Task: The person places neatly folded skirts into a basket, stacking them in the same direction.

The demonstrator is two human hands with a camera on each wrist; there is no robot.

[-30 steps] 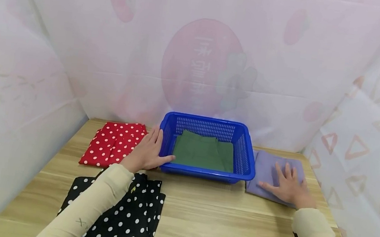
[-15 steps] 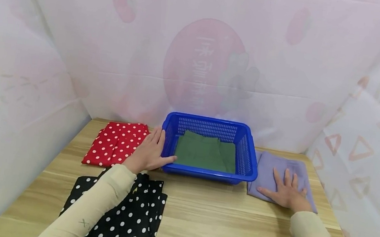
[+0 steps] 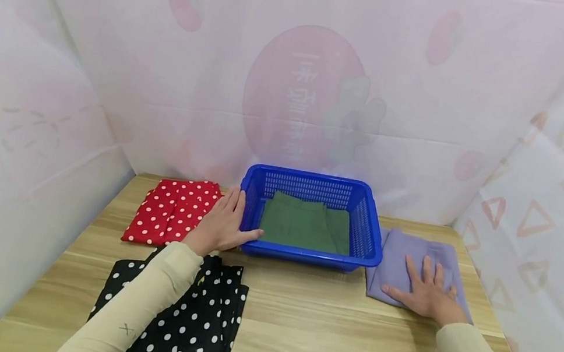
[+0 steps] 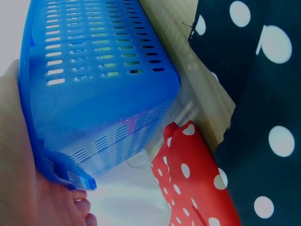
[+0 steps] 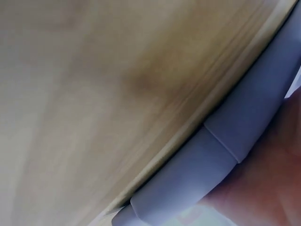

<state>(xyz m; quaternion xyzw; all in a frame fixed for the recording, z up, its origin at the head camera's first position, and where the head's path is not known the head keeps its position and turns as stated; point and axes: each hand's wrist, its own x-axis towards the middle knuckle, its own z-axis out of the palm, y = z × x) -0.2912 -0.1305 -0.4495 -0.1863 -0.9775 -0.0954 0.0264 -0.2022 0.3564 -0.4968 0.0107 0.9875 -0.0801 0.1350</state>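
Observation:
My left hand [image 3: 220,224] lies with straight fingers against the left rim of a blue plastic basket [image 3: 304,255], its thumb at the front left corner. In the left wrist view, the palm meets the rim of the slotted basket [image 4: 94,94]. Inside it lies a folded green cloth [image 3: 302,222]. My right hand [image 3: 428,294], fingers spread, rests flat on a folded lilac cloth [image 3: 400,249] right of the basket. Up close in the right wrist view, the lilac cloth's folded edge [image 5: 188,174] lies along the wooden surface under the hand.
A folded red cloth with white dots [image 3: 163,214] lies left of the basket. Nearer to me, a black white-dotted cloth [image 3: 189,329] lies partly under my left forearm. The wooden table [image 3: 305,331] is bordered by printed fabric walls [image 3: 194,71] at the back and sides.
My right hand has slid slightly toward me and to the right on the lilac cloth, whose near right corner has shifted toward me. My left hand stays at the basket.

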